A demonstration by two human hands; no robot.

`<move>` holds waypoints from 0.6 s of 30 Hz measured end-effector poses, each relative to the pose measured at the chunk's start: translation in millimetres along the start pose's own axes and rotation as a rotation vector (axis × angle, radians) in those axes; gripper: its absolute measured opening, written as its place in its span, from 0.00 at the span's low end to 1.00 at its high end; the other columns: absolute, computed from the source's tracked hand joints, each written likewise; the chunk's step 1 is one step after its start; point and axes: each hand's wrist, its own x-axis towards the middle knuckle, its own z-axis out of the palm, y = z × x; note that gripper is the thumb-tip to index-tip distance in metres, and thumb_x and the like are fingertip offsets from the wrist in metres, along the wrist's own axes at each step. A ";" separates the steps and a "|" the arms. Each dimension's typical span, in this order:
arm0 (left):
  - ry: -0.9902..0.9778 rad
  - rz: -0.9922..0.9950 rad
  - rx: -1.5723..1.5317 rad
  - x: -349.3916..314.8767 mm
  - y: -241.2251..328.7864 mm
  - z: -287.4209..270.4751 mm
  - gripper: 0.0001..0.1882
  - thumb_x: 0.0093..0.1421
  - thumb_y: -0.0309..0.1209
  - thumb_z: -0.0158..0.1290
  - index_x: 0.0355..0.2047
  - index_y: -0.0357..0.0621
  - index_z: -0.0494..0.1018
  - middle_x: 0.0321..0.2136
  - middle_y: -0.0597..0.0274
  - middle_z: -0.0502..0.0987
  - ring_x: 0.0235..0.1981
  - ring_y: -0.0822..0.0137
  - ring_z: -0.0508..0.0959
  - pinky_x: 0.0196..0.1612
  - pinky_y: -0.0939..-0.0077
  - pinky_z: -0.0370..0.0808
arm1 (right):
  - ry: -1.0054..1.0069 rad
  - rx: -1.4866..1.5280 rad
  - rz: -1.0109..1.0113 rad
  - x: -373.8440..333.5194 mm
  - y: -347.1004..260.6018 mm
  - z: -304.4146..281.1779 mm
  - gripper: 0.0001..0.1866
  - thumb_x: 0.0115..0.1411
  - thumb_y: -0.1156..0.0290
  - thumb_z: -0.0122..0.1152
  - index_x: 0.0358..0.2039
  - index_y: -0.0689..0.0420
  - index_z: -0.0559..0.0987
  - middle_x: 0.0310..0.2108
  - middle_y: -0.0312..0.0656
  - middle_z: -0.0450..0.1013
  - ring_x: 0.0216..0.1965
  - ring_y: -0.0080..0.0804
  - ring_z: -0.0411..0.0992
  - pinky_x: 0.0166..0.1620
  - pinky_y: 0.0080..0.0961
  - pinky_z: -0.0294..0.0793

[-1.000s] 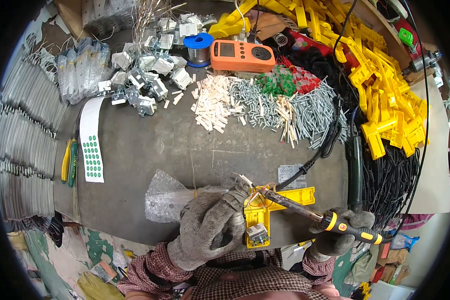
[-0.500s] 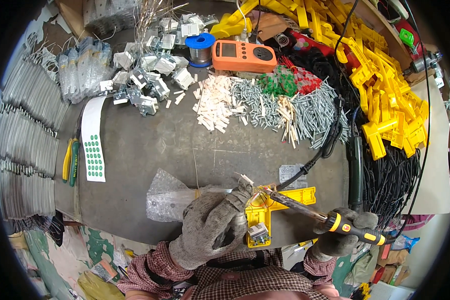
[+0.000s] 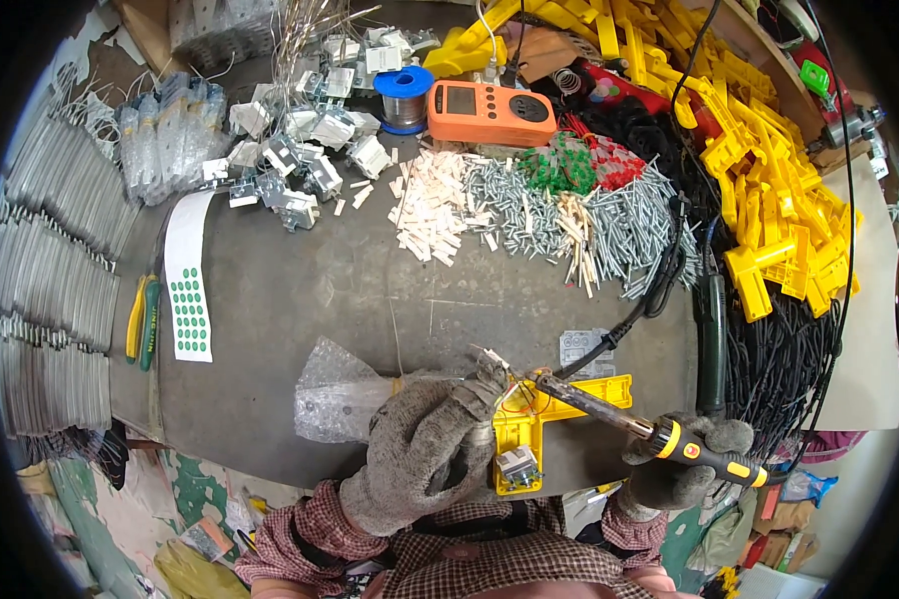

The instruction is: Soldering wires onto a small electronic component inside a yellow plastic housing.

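Observation:
My right hand, in a grey glove, is closed round the black and yellow handle of a soldering iron. The iron's tip reaches the thin wires at a yellow T-shaped plastic housing. My left hand, also gloved, pinches a small white-ended piece just above the housing's left side. Its exact kind is hard to make out. A small metal and white switch-like part sits in the housing's near end. Beside my left hand lies a bubble-wrap sleeve, partly behind the glove.
Screws, pale strips and a solder spool lie at the back, near an orange meter. Yellow housings pile up at right. Pliers and a sticker strip are at left. The iron's cable crosses the table.
The whole view has shifted very slightly. The iron's tip has moved a little at the wires; both hands keep their grips.

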 end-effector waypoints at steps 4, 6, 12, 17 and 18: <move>-0.027 -0.023 -0.035 3.9 1.7 -1.8 0.29 0.48 0.11 0.58 0.53 0.33 0.70 0.43 0.46 0.79 0.40 0.49 0.79 0.45 0.58 0.78 | -0.092 0.037 0.008 12.2 -8.5 1.8 0.41 0.56 0.64 0.75 0.64 0.55 0.62 0.54 0.36 0.70 0.48 0.28 0.74 0.53 0.32 0.79; -0.050 -0.041 -0.021 3.6 1.3 -1.8 0.29 0.48 0.11 0.58 0.53 0.33 0.69 0.43 0.46 0.79 0.40 0.49 0.79 0.45 0.59 0.78 | 0.092 -0.094 -0.010 25.4 -8.5 56.6 0.28 0.56 0.62 0.75 0.49 0.55 0.66 0.39 0.37 0.73 0.34 0.27 0.76 0.39 0.27 0.83; 0.013 0.045 0.030 6.9 -3.5 -10.6 0.30 0.49 0.11 0.57 0.55 0.33 0.68 0.43 0.46 0.79 0.37 0.52 0.78 0.42 0.61 0.77 | -0.070 -0.009 0.006 46.1 -12.5 50.2 0.24 0.61 0.63 0.70 0.46 0.55 0.63 0.32 0.40 0.69 0.24 0.32 0.73 0.29 0.29 0.81; 0.136 -0.166 -0.213 11.3 -21.8 -9.2 0.28 0.55 0.09 0.51 0.57 0.31 0.66 0.52 0.44 0.77 0.45 0.56 0.80 0.48 0.66 0.79 | -0.329 -1.262 -0.607 156.3 10.3 88.4 0.07 0.67 0.70 0.55 0.31 0.56 0.71 0.20 0.34 0.65 0.11 0.26 0.60 0.15 0.16 0.54; 0.096 -0.238 -0.249 9.7 -27.1 -9.1 0.29 0.57 0.06 0.47 0.60 0.32 0.65 0.55 0.44 0.75 0.47 0.58 0.79 0.52 0.68 0.78 | -0.200 -0.818 -0.015 170.3 16.6 103.6 0.07 0.68 0.67 0.53 0.34 0.56 0.72 0.18 0.33 0.64 0.11 0.23 0.59 0.15 0.16 0.54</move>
